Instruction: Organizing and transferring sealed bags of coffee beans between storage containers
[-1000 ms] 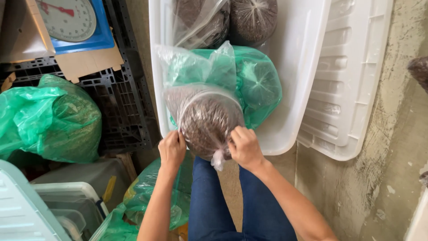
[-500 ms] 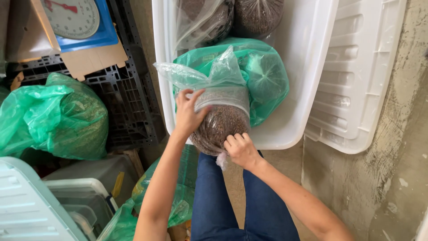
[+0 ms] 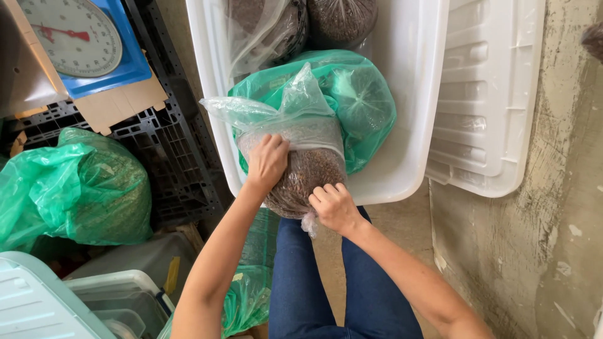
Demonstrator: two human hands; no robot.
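Clear bag of brown grain [image 3: 301,176] sits mid-frame on the near rim of the white tub [image 3: 402,176], leaning on a green bag [image 3: 364,107] inside. Left hand [image 3: 267,162] presses its upper side, fingers curled onto the plastic to steady it. Right hand [image 3: 333,206] pinches the lower end, fingers closed on the film, propping the weight. Scale [image 3: 75,37] upper left; tub lid [image 3: 490,100] right.

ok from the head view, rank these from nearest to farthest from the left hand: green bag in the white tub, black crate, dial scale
1. Green bag in the white tub: just beyond the left hand.
2. Black crate: to its left.
3. Dial scale: far upper left.
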